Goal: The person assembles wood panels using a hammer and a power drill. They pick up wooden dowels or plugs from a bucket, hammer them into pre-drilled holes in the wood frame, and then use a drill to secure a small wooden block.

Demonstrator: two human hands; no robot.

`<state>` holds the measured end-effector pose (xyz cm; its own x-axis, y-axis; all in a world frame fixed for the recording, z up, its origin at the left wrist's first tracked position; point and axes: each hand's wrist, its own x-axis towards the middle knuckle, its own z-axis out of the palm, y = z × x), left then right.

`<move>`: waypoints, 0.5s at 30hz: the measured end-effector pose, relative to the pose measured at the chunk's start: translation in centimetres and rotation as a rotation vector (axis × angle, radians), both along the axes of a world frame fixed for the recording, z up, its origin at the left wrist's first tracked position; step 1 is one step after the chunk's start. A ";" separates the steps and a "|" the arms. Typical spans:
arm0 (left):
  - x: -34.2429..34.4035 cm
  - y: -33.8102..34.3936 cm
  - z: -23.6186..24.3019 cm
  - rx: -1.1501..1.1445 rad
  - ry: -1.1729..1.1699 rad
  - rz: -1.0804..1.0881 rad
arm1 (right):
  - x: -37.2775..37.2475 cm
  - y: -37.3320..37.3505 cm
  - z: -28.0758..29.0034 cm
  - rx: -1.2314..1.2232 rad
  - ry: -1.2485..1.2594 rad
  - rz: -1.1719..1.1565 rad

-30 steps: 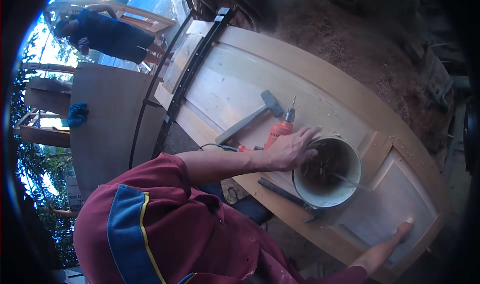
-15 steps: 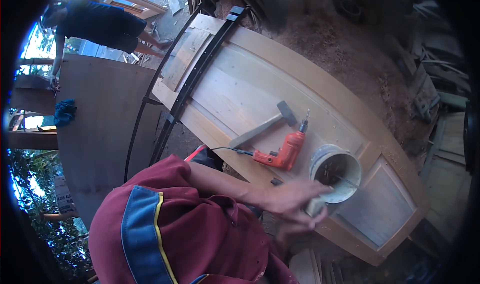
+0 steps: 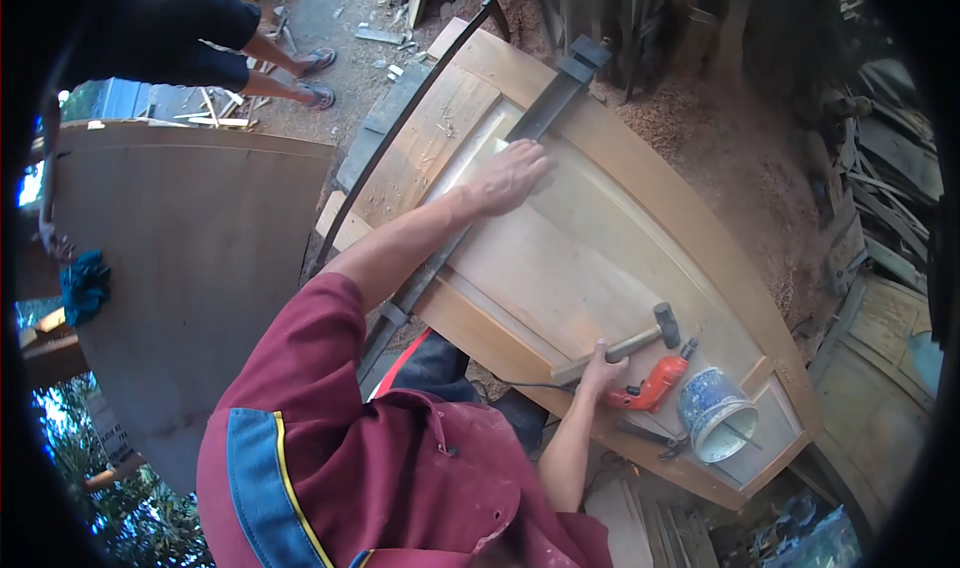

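— Where's the hammer?
— Flat on the wooden door panel, its head toward the upper right, handle running down-left to the right hand, whose grip is closed around the handle's end.
— And the left hand?
— Open, palm flat on the panel beside the long black bar clamp.
— Anything nearby?
— An orange drill and a bucket just right of the hammer.

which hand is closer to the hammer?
Right. The right hand rests at the end of the hammer handle, beside the orange drill. The left hand lies flat on the door panel, far up by the bar clamp.
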<state>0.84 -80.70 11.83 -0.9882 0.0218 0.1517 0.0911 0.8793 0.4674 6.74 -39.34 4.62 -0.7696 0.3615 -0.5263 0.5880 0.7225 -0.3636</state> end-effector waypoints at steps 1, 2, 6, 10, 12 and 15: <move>-0.4 -1.8 -1.4 -0.008 0.027 -0.003 | -0.4 -0.8 -0.3 0.045 0.007 -0.030; -1.1 -2.9 -3.2 -0.006 0.061 -0.010 | -1.1 -0.6 -0.8 0.073 0.009 -0.036; -3.4 -6.8 -6.9 0.116 0.097 0.147 | -2.7 -0.2 -1.3 -0.149 -0.079 -0.212; -4.3 -9.5 -10.3 0.121 0.157 0.110 | -3.9 -2.4 1.0 -0.560 -0.016 -0.521; -4.5 -9.9 -10.1 0.192 0.148 0.094 | -4.3 -3.3 2.1 -0.611 0.042 -0.588; -4.9 -10.3 -9.6 0.180 0.093 0.059 | -3.5 -6.2 4.0 -0.600 0.038 -0.541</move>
